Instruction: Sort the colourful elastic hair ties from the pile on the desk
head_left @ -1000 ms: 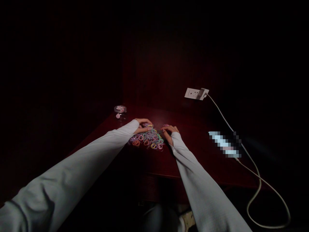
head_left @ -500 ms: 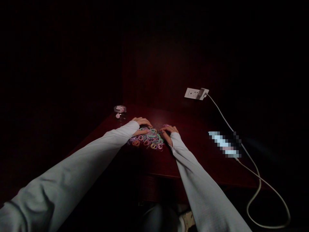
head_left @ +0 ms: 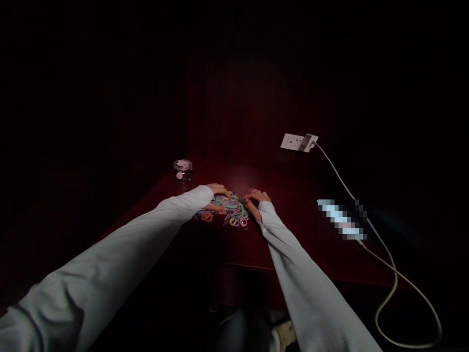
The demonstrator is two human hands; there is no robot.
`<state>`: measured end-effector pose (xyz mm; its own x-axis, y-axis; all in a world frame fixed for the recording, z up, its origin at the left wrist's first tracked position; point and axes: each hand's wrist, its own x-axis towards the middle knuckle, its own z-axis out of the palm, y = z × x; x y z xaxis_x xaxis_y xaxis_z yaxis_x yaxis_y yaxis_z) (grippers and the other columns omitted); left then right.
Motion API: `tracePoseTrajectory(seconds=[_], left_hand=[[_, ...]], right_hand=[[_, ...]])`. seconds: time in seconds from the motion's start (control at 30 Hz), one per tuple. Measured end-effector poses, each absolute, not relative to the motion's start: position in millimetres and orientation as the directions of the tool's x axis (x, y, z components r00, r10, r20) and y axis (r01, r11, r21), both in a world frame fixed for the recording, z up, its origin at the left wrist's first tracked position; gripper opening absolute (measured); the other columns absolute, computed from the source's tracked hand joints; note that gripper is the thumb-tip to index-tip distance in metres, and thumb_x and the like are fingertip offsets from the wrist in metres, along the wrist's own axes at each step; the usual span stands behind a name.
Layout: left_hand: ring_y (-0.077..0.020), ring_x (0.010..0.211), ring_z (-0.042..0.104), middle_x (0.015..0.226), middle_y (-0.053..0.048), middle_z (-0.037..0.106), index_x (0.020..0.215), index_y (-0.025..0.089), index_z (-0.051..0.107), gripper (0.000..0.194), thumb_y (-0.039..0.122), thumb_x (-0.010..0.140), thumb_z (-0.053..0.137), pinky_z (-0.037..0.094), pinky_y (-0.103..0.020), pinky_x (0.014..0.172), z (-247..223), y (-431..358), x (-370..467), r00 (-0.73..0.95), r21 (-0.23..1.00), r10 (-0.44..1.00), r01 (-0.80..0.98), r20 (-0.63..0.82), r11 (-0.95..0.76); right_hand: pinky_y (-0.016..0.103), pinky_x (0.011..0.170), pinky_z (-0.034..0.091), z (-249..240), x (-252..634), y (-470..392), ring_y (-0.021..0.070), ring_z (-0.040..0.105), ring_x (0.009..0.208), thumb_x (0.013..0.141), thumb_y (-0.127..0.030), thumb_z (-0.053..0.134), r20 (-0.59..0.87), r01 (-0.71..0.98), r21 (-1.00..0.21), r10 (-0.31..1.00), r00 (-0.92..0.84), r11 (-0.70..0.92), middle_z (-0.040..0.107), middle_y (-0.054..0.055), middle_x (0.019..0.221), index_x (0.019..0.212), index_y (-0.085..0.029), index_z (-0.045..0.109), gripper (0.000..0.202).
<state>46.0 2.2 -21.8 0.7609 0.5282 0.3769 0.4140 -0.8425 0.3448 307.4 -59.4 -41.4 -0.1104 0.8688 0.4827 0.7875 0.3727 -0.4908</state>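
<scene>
A loose pile of small coloured hair ties (head_left: pixel 234 221) lies on the dark red table between my hands. My left hand (head_left: pixel 218 195) rests on the left side of the pile, its thumb and fingers apart, with no tie plainly gripped. At the pile's right edge is my right hand (head_left: pixel 257 199), its fingers bent and the tips drawn together. Whatever those tips may hold is too small to make out. Just behind the right hand sits a little clump of pink ties (head_left: pixel 253 190).
A clear round jar (head_left: pixel 182 171) with a pink-patterned lid stands at the table's back left. To the right lies a blurred-out phone (head_left: pixel 339 219), its white cable (head_left: pixel 391 254) looping up to a charger (head_left: pixel 309 142) in the wall socket (head_left: pixel 291 142). The surroundings are dark.
My left hand has shifted slightly toward me and down over the pile, covering ties at its left that showed before. My right hand has barely moved.
</scene>
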Motion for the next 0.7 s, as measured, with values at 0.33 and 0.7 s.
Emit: tracePoseTrajectory(seconds=[0.33,0.7], left_hand=[[-0.0157,0.081,0.063,0.098,-0.005,0.075,0.112,0.019,0.080,0.030,0.039,0.091,0.072,0.048,-0.024,0.071,-20,1,45,0.726,0.461,0.576,0.393,0.376,-0.796],[-0.0189,0.091,0.070,0.098,-0.005,0.080,0.113,0.019,0.081,0.031,0.040,0.093,0.070,0.050,-0.025,0.075,-8,-12,45,0.624,0.591,0.684,0.406,0.377,-0.697]], right_hand=[[0.043,0.101,0.044,-38,304,-63,0.0272,0.061,0.111,0.094,-0.029,0.064,0.451,0.791,-0.505,0.887,-0.101,0.347,0.080,0.005,0.103,0.099,-0.030,0.083,0.019],[0.044,0.104,0.046,-39,303,-63,0.0280,0.064,0.111,0.094,-0.028,0.064,0.445,0.782,-0.500,0.885,-0.135,0.371,0.081,0.006,0.103,0.099,-0.028,0.083,0.020]])
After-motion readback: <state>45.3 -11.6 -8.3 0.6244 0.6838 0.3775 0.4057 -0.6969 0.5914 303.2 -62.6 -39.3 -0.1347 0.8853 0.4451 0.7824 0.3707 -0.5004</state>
